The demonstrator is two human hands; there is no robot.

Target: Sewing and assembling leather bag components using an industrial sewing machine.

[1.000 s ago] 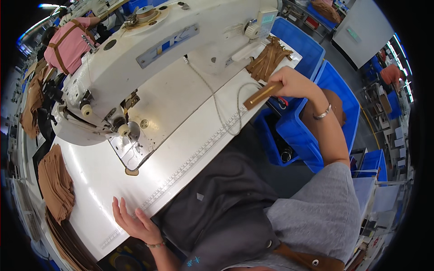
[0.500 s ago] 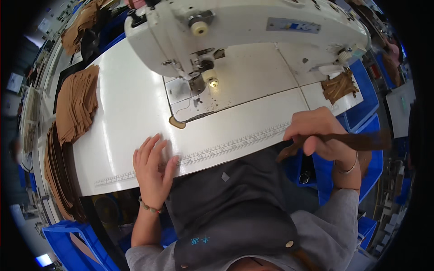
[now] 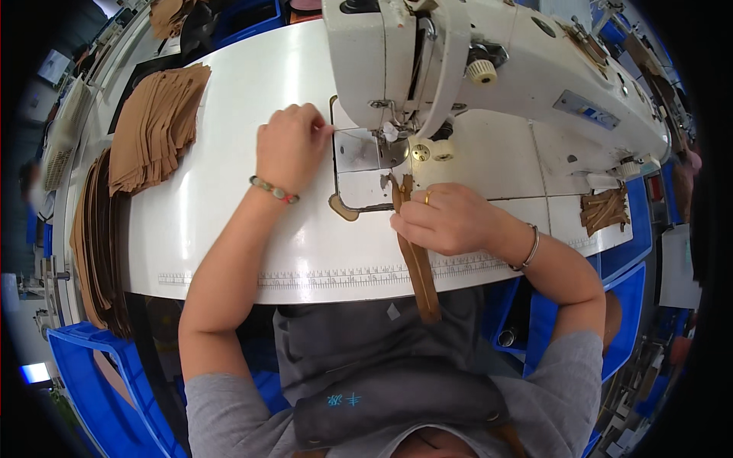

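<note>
The right hand (image 3: 447, 221), gripping the brown strip (image 3: 418, 263), has moved up to the needle plate (image 3: 359, 153), while the left hand (image 3: 290, 145), loosely curled, now rests beside it.

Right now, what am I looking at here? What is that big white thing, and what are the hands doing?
You are looking down from a camera worn on a person's head, so the arms come in from the bottom and straight edges look bent. The big white thing is a sewing machine standing on a white table. The right hand holds a long brown strip, which looks like leather or cloth, and its top end lies just below the needle area. The strip's other end hangs over the table edge toward the person's lap. The left hand rests on the table next to the metal plate under the needle. On the far left lies a stack of tan pieces, and more brown strips lie on the right. Blue bins stand around the table.
</note>
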